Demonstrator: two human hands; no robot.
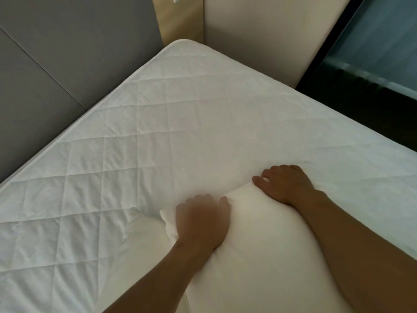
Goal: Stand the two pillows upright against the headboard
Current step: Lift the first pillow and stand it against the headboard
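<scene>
The pillow [248,245] lies on the bed [158,132], well apart from the grey headboard [56,64]. The right hand [285,185] grips its far edge, fingers curled over it. The left hand [203,222], blurred, grips its far corner, fingers bent over. A second pillow [144,249] lies just beside.

Left hand [203,220] and right hand [285,185] grip the far edge of a white pillow [259,245] on the quilted mattress [135,143].

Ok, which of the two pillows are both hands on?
The right pillow, bottom centre: the left hand and right hand grip its far edge. The other pillow, lower left, has no hand on it.
</scene>
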